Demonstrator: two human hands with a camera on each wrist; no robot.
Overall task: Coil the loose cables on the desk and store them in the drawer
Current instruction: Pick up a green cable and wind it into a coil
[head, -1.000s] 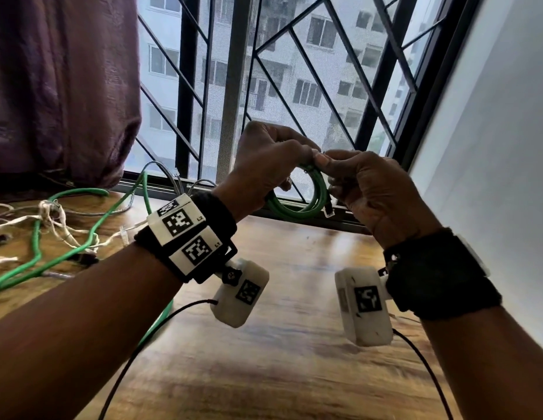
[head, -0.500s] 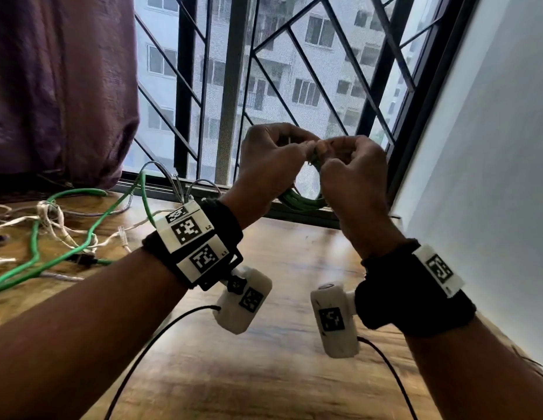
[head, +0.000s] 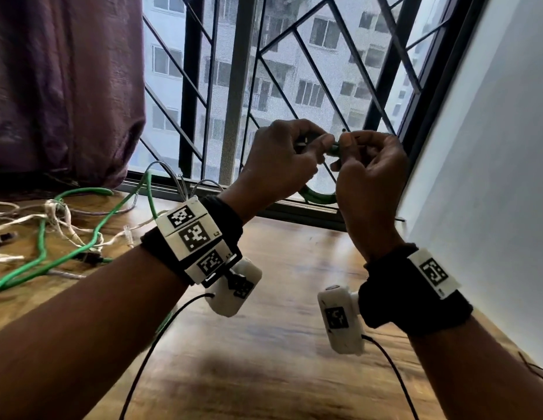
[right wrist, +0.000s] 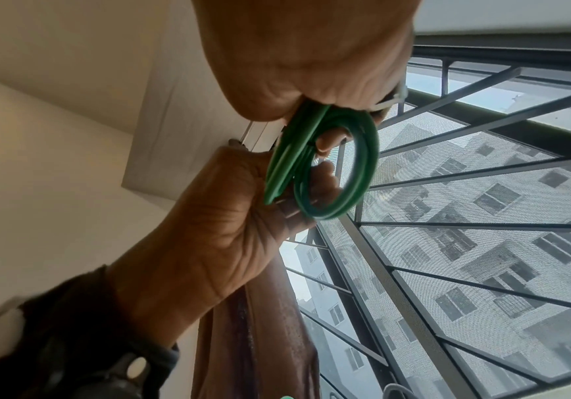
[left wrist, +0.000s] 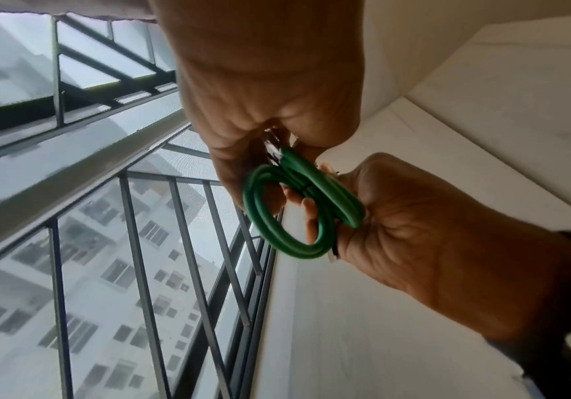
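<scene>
Green rubbery cable coil point(left wrist: 285, 205), pinched by both hands

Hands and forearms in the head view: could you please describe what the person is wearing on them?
Bare forearms. The left hand and right hand each have a black wristband, white blocks printed with black square markers, and a white camera pod trailing a thin black cable.

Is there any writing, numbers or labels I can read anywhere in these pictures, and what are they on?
"-15": on the white wall at the left edge of the right wrist view; a character before it is cut off by the frame.
Tiny print beside the square black-and-white code markers on the left wristband: too small to read.
The code marker on the right wristband: a pattern, no words.
The green cable coil: no print visible.
</scene>
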